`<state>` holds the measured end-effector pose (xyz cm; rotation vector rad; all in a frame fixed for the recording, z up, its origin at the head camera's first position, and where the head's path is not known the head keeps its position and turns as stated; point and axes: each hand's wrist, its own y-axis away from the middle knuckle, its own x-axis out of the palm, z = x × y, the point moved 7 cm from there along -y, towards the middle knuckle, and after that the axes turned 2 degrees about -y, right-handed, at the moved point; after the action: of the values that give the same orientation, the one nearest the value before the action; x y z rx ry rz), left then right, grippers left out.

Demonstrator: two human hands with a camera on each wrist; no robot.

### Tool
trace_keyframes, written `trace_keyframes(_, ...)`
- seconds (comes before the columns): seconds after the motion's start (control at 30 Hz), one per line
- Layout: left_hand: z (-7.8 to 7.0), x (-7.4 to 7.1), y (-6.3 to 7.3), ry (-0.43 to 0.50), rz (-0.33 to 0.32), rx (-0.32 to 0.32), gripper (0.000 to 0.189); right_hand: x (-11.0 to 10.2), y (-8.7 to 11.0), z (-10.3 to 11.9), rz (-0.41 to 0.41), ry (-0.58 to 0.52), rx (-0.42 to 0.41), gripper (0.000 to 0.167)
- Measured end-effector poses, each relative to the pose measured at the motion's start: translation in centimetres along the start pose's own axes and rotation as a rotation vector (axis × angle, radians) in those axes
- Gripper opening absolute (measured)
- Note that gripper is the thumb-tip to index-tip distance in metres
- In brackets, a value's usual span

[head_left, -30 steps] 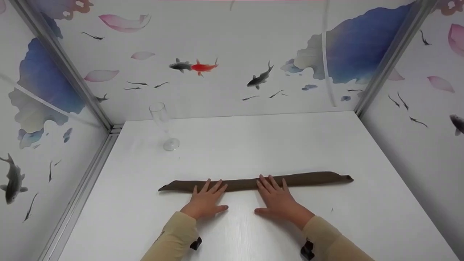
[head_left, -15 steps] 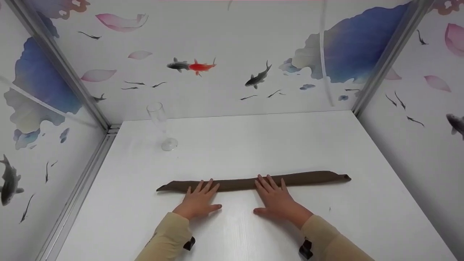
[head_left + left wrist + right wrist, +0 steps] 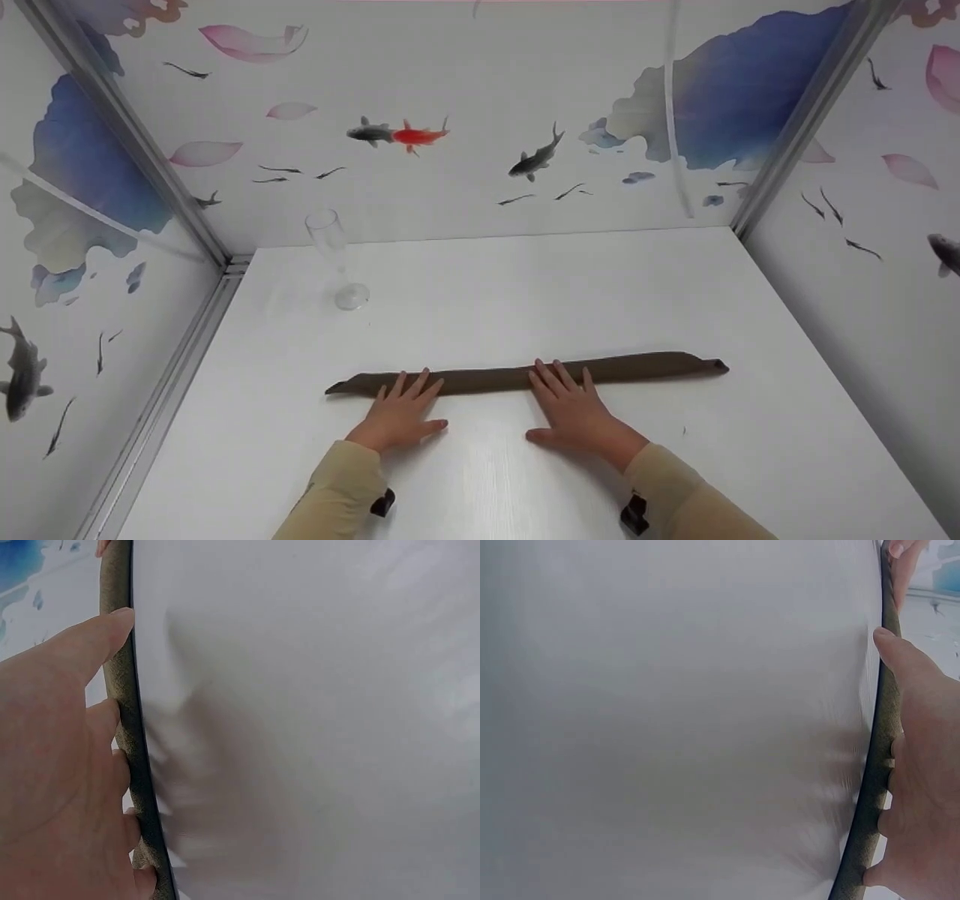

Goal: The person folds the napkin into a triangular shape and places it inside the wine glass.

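A brown cloth [image 3: 487, 381], folded or rolled into a long narrow strip with pointed ends, lies across the table. My left hand [image 3: 399, 420] rests its spread, straight fingertips on the strip left of its middle, thumb out to the side on the tabletop. Right of the middle, my right hand [image 3: 576, 416] lies the same way, fingers over the strip. From the left wrist view, the left fingertips line up along the cloth [image 3: 127, 712]. The right wrist view has the right fingers along the cloth [image 3: 885, 712], with part of the other hand [image 3: 904, 570] farther up.
A clear stemmed glass [image 3: 351, 296] stands at the back left of the white table [image 3: 562, 300]. White panels printed with fish and petals enclose the back and both sides. Metal posts [image 3: 806, 127] mark the corners.
My left hand has slid left along the cloth strip, widening the gap between the hands. The right hand and the strip have stayed in place.
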<state>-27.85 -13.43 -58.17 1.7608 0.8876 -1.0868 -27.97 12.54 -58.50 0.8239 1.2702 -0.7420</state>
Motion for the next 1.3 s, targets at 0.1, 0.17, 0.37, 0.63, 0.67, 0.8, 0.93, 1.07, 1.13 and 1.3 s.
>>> trace_keyframes(0.1,0.4,0.0,0.3,-0.009,-0.016,-0.01,0.074,0.0,0.0,0.0,-0.005,-0.008,-0.001,0.096)
trace_keyframes(0.17,0.6,0.0,0.4,-0.011,-0.026,-0.009,0.074,0.2,0.0,-0.1,-0.001,-0.004,0.002,0.096)
trace_keyframes(0.37,1.3,0.0,0.4,-0.026,-0.031,-0.017,0.072,0.2,0.1,-0.3,-0.005,-0.014,0.007,0.096)
trace_keyframes(0.63,1.8,-0.2,0.8,-0.031,-0.043,-0.018,0.074,0.1,0.1,-0.3,-0.007,-0.019,0.007,0.095)
trace_keyframes(0.67,1.9,-0.2,0.9,-0.03,-0.045,-0.021,0.075,0.1,0.2,-0.3,-0.006,-0.023,0.005,0.095)
trace_keyframes(0.8,2.4,-0.1,1.3,-0.035,-0.06,-0.029,0.074,0.1,0.2,-0.2,-0.002,-0.033,-0.003,0.094)
trace_keyframes(0.93,3.0,0.0,1.7,-0.039,-0.077,-0.029,0.074,0.2,0.2,-0.2,-0.001,-0.022,-0.004,0.094)
trace_keyframes(1.07,3.6,-0.2,2.1,-0.033,-0.094,-0.042,0.074,0.4,0.1,-0.3,0.0,-0.023,0.001,0.095)
trace_keyframes(1.13,4.0,-0.2,2.3,-0.035,-0.1,-0.052,0.074,0.4,0.1,-0.4,0.001,-0.022,0.005,0.095)
trace_keyframes(1.3,4.5,-0.3,2.6,-0.041,-0.112,-0.068,0.074,0.4,0.1,-0.5,0.001,-0.021,0.011,0.095)
